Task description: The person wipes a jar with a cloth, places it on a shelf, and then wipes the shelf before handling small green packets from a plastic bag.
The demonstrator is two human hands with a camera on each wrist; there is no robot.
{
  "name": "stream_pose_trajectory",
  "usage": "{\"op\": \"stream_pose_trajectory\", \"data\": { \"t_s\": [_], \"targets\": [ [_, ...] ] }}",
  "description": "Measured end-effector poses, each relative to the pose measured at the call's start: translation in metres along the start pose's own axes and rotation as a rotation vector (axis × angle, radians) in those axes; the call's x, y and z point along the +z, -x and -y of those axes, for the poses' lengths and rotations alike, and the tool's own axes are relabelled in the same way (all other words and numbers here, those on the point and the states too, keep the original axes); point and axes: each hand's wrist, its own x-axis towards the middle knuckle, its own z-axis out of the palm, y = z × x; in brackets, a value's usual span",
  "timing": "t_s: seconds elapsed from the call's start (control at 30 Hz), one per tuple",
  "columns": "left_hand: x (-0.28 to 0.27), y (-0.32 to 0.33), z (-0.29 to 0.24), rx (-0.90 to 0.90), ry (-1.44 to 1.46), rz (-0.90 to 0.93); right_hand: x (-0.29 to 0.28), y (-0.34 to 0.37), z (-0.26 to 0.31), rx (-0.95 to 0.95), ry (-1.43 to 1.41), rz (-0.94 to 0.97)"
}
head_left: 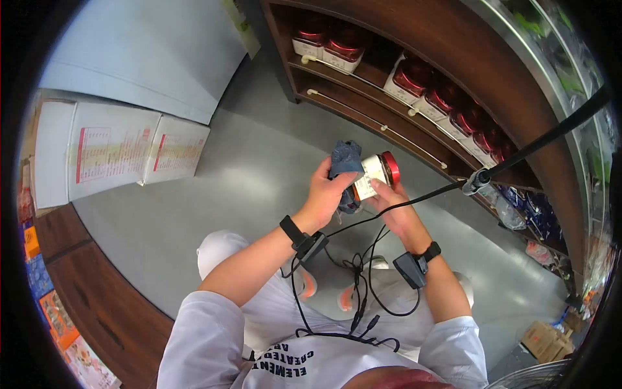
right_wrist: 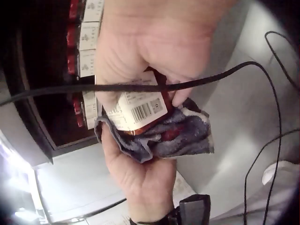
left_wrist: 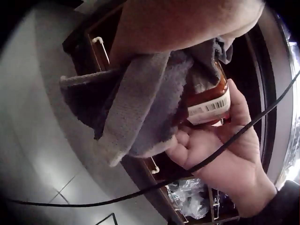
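Note:
A glass jar [head_left: 370, 177] with a red lid and a white label lies tilted between both hands, in front of the person's body. My right hand [head_left: 400, 206] grips it around the label, thumb on the front near the lid. With my left hand [head_left: 322, 196] I hold a blue-grey cloth [head_left: 346, 160] against the jar's bottom end. In the left wrist view the cloth [left_wrist: 140, 101] hangs in folds beside the reddish-brown glass. A barcode shows on the label [right_wrist: 146, 110] in the right wrist view, just above the bunched cloth [right_wrist: 185, 133].
Dark wooden shelves [head_left: 363, 97] at the upper right hold several similar red-lidded jars [head_left: 414, 74] behind thin white rails. White cartons [head_left: 110, 152] stand at the left by a pale cabinet. Black cables [head_left: 363, 285] hang across the lap and in front of the hands. A cardboard box [head_left: 547, 342] sits lower right.

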Motion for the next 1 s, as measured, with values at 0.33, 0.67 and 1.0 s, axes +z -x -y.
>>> {"op": "stream_pose_trajectory", "data": {
  "t_s": [0.33, 0.67, 1.0],
  "targets": [
    [0.02, -0.026, -0.007, 0.072, 0.079, 0.248, -0.006, 0.011, 0.023, -0.27, -0.044, -0.08],
    [0.039, -0.03, 0.011, 0.043, -0.081, 0.554, -0.034, 0.011, 0.005, -0.262, -0.171, -0.175],
    [0.025, -0.04, 0.025, -0.258, 0.032, 0.454, -0.039, 0.022, 0.013, -0.131, 0.038, -0.131]
  ]
}}
